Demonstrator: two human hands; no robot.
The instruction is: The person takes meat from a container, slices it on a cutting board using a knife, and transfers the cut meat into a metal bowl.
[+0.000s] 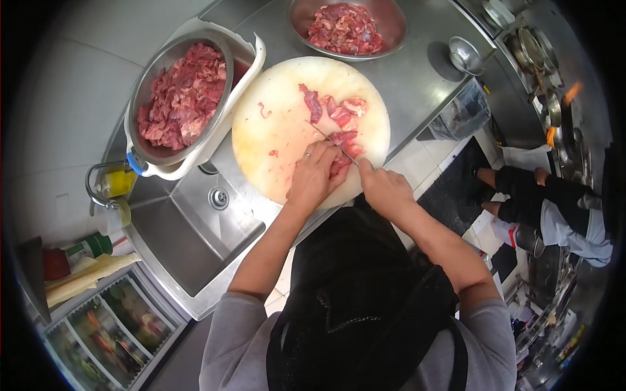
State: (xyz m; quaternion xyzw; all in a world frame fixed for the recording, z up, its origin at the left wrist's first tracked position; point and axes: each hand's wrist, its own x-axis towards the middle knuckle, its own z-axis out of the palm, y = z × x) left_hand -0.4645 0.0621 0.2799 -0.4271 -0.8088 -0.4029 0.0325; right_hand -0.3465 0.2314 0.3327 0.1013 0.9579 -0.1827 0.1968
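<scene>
The left hand [315, 171], fingers bent, grips meat [341, 167] toward five o'clock on the round board [255, 146]; the right hand [385, 186] closes round the knife [332, 140]. If the moist-looking meat slips, the blade could skid into the nearby left fingers.

Steel sink [186, 238] with drain [219, 198], black floor mat [450, 190]

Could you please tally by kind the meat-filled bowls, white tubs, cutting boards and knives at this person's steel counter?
Meat-filled bowls: 2 (left bowl, top bowl)
White tub: 1
Cutting board: 1
Knife: 1
Total: 5
</scene>
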